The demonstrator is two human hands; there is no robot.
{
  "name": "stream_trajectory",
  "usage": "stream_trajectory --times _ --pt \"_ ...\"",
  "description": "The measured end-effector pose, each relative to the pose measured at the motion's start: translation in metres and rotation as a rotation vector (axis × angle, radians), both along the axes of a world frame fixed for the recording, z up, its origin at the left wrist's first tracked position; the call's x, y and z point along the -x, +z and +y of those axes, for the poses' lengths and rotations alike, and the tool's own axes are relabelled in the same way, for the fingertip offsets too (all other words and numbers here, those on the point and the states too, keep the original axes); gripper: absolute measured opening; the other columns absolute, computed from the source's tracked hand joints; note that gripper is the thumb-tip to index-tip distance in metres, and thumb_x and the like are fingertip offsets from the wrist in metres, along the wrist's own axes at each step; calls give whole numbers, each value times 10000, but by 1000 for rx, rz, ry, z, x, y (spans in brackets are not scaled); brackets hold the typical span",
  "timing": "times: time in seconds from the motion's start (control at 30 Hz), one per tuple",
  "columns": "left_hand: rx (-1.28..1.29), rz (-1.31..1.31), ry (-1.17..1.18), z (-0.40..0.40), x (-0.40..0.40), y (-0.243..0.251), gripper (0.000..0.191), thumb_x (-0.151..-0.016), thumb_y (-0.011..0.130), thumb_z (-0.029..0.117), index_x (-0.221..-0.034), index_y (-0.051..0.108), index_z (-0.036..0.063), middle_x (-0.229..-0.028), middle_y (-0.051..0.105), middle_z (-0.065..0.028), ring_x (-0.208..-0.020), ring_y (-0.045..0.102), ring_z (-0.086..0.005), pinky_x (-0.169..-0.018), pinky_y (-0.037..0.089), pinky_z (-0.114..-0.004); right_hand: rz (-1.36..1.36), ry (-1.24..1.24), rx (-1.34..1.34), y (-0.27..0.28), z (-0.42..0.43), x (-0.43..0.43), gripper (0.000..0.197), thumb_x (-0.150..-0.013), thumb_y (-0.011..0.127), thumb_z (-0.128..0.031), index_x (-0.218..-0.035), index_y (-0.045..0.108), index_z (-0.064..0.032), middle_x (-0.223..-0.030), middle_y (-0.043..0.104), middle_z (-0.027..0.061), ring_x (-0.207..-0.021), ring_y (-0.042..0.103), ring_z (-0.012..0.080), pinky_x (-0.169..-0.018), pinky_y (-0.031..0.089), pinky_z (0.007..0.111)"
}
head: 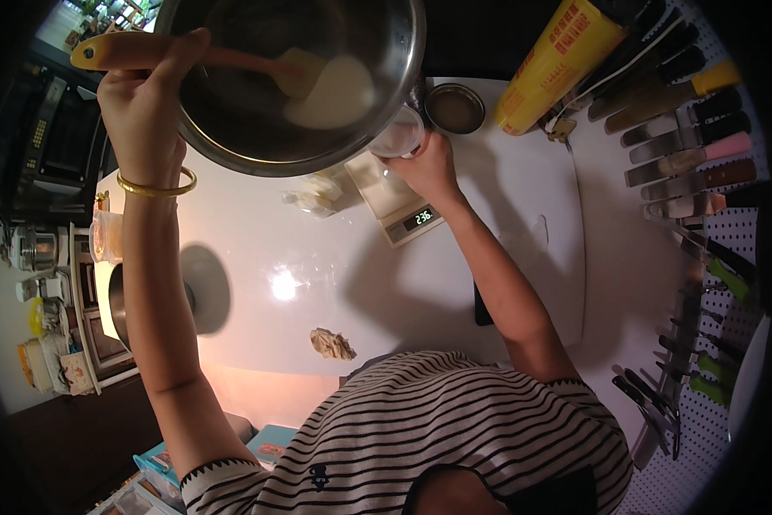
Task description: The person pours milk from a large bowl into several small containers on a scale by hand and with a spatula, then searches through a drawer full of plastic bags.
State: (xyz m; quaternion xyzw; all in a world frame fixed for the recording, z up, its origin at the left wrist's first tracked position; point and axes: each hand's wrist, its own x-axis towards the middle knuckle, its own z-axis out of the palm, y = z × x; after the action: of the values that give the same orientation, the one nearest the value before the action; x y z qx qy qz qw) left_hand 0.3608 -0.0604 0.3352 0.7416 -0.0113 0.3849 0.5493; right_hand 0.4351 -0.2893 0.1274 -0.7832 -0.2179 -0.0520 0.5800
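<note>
My left hand, with a gold bangle at the wrist, grips the orange handle of a spatula beside the rim of a large metal bowl. The spatula's pale head lies in the bowl, against a cream-coloured mixture. Whether that hand also holds the bowl is hidden. The bowl is raised and tilted. My right hand holds a clear plastic cup at the bowl's lower right rim, above a kitchen scale with lit digits. A round metal tin is just beyond that hand.
A crumpled clear-and-yellowish wrapper lies left of the scale, and a crumpled brown paper nearer me. A yellow printed roll box stands at the back right. Knives and spatulas hang along the pegboard on the right. A dark flat object lies beside my right forearm.
</note>
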Motion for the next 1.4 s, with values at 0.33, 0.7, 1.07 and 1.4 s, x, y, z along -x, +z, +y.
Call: stream_trajectory --times 0.33,0.7,1.07,1.4 --pt "-229 -64 68 -17 1 5 70 -718 717 30 -679 659 23 -583 535 49 -547 455 -20 -532 310 -182 -43 8 -30 -5 1 -1 398 -594 793 -223 -880 643 10 -803 668 153 -745 659 283 -660 507 341" --pt "-182 -48 42 -16 -1 4 60 -717 719 32 -714 662 16 -636 588 23 -583 509 -36 -563 350 -181 -88 -2 5 -10 -1 -3 371 -589 794 -231 -829 643 7 -741 663 137 -666 651 270 -604 497 340" --pt "303 81 111 18 0 -26 116 -731 686 30 -817 645 -38 -752 634 -54 -731 582 -115 -719 427 -211 39 -20 241 2 -6 -1 326 -581 788 -299 -705 659 -26 -649 643 124 -612 634 279 -576 494 344" --pt "810 113 86 38 20 -70 162 -742 660 68 -838 616 -55 -826 612 -109 -771 596 -186 -713 494 -280 93 20 382 16 -6 4 400 -589 799 -255 -869 654 -9 -775 665 153 -746 651 297 -656 513 350"
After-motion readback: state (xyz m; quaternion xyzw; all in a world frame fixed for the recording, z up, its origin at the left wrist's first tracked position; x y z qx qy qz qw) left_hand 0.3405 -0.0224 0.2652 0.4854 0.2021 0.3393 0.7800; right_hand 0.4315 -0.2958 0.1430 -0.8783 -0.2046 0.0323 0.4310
